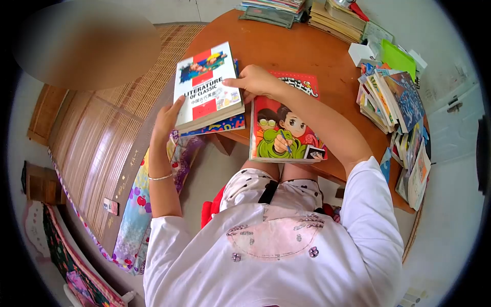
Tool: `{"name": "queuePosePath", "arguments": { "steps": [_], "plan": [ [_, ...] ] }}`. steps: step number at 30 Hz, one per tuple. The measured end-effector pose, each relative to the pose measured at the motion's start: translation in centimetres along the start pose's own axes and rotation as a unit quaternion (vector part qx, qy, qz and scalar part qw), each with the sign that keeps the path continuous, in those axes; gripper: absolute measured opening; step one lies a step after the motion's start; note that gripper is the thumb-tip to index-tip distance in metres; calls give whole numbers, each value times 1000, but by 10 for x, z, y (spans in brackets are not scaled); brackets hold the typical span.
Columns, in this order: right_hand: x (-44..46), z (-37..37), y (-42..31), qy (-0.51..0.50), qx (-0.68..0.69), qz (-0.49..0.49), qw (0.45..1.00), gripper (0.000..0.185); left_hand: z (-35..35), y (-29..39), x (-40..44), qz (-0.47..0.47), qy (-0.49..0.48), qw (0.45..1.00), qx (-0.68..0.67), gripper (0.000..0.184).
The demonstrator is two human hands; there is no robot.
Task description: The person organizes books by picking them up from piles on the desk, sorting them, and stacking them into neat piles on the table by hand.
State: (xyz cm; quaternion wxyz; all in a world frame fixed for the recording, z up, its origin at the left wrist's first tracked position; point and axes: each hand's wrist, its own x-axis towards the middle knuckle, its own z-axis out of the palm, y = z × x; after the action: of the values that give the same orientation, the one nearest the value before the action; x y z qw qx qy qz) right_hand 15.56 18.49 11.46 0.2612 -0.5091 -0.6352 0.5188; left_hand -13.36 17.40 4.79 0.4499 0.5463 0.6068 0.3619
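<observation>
A thick white book with red blocks and the words "LITERATURE OF CLASSIC" is tilted slightly between my hands at the table's left edge. My left hand is closed on its left edge, thumb on the cover. On the right edge, my right hand grips it with the thumb over the cover and the fingers partly hidden. Beneath it shows a blue book with colourful lettering; whether the two touch is unclear. A red book with a cartoon figure in green lies under my right forearm.
The brown table bears a pile of books at the back, stacked papers, a green tray and leaning books along the wall. A woven mat and a flowered cloth are at the left.
</observation>
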Motion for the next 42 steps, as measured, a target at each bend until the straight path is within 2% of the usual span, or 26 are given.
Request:
{"name": "queuePosePath", "arguments": {
  "steps": [4, 6, 7, 8, 9, 10, 12, 13, 15, 16, 18, 21, 22, 24, 26, 27, 28, 29, 31, 32, 34, 36, 38, 40, 41, 42],
  "plan": [
    [20, 14, 19, -69, -19, 83, 994, 54, -5, -9, -1, -25, 19, 994, 105, 57],
    [27, 16, 25, -75, -40, 75, 994, 52, -5, -3, 0, 28, 22, 959, 281, 61],
    [30, 15, 27, -83, -66, 63, 992, 51, 1, -6, -2, 28, 20, 960, 278, 61],
    [31, 15, 29, -83, -68, 66, 992, 51, 9, -11, -7, 124, 82, 939, 309, 62],
    [30, 14, 23, -99, -140, 82, 982, 51, 13, -12, -11, 220, 144, 904, 337, 63],
    [27, 13, 19, -114, -208, 98, 967, 51, 12, -10, -13, 222, 142, 905, 335, 63],
    [20, 15, 10, -97, -213, 107, 966, 52, 12, -2, -16, 45, 113, 942, 313, 62],
    [16, 17, 3, -99, -227, 109, 963, 52, 10, -13, -9, 50, 111, 942, 313, 62],
    [21, 19, 10, -114, -212, 108, 965, 53, 4, -46, 10, -40, 4, 998, 43, 61],
    [22, 21, 13, -120, -174, 96, 973, 55, 7, -43, 2, -37, -2, 998, 45, 61],
    [24, 28, 14, -138, -250, 91, 954, 55, 8, -42, -26, -54, -71, 964, -250, 65],
    [17, 39, 13, -168, -269, 66, 946, 52, 17, -61, -64, -78, 20, 968, -236, 61],
    [12, 41, 10, -168, -266, 64, 947, 52, 23, -46, -80, -92, 25, 948, -304, 62],
    [2, 45, -2, -185, -306, 69, 931, 53, 25, -38, -101, -97, 66, 939, -322, 64],
    [1, 47, 19, -201, -170, 12, 965, 55, 23, -29, -122, -57, 83, 932, -348, 63],
    [-6, 45, 15, -218, -170, 0, 961, 61, 21, -28, -130, -20, 97, 922, -374, 63],
    [-17, 44, 6, -236, -167, -11, 957, 67, 15, -23, -134, 10, 55, 899, -435, 65],
    [-30, 42, -3, -237, -164, -13, 957, 67, 12, -18, -143, 23, 72, 893, -444, 64],
    [-60, 35, -21, -237, 0, 38, 971, 82, 12, 12, -158, 36, 131, 888, -439, 62],
    [-68, 35, -20, -240, -2, 38, 970, 82, 10, 17, -157, 65, 102, 898, -424, 63],
    [-87, 28, -25, -158, 179, -118, 964, 92, 28, 45, -159, 123, 91, 892, -426, 65],
    [-120, 4, -31, -158, 183, -89, 966, 91, 44, 64, -155, 156, -3, 870, -468, 65],
    [-149, -9, -26, 10, 213, -160, 964, 88, 72, 89, -151, 167, -77, 858, -479, 73],
    [-181, -26, -16, 97, 280, -143, 944, 88, 96, 101, -148, 150, -87, 874, -454, 75],
    [-192, -31, -11, 101, 276, -142, 945, 88, 105, 109, -145, 133, -127, 880, -437, 74],
    [-200, -36, -4, 186, 245, -173, 936, 84, 113, 115, -142, 118, -166, 885, -419, 74]
  ]
}}
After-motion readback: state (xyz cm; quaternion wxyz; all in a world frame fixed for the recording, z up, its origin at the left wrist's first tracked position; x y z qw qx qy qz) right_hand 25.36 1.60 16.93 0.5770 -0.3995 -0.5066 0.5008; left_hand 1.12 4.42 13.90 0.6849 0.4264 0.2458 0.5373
